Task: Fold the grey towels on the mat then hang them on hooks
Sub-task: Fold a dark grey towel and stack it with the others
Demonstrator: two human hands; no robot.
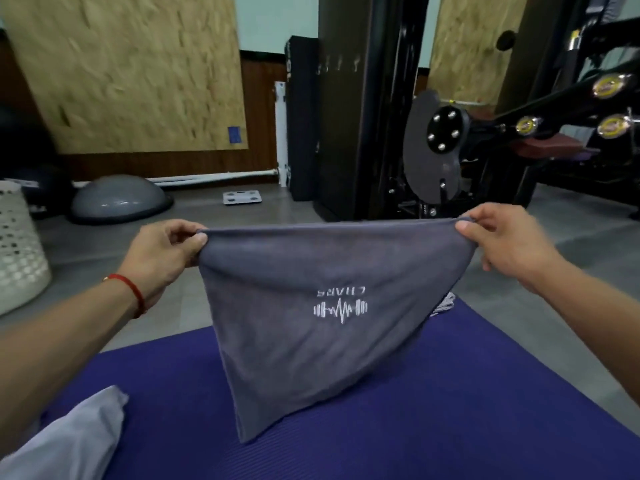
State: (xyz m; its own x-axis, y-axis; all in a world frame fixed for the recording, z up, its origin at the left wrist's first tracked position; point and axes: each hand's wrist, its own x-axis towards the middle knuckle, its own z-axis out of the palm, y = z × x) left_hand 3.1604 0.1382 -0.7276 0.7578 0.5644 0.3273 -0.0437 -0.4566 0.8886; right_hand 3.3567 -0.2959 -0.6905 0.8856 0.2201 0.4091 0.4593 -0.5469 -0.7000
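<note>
A grey towel (311, 327) with a white embroidered logo, seen upside down, hangs stretched between my hands above the purple mat (450, 427). My left hand (166, 252) pinches its top left corner. My right hand (502, 244) pinches the top right corner. The towel's lower edge touches the mat. A bit of another grey cloth (445, 304) peeks out behind the towel at the mat's far edge.
A white perforated basket (17, 247) stands at the left. A grey half-ball trainer (119, 202) and a small scale (241, 197) lie on the floor ahead. A black gym machine (433, 133) fills the right. My knee in light cloth (69, 441) is at bottom left.
</note>
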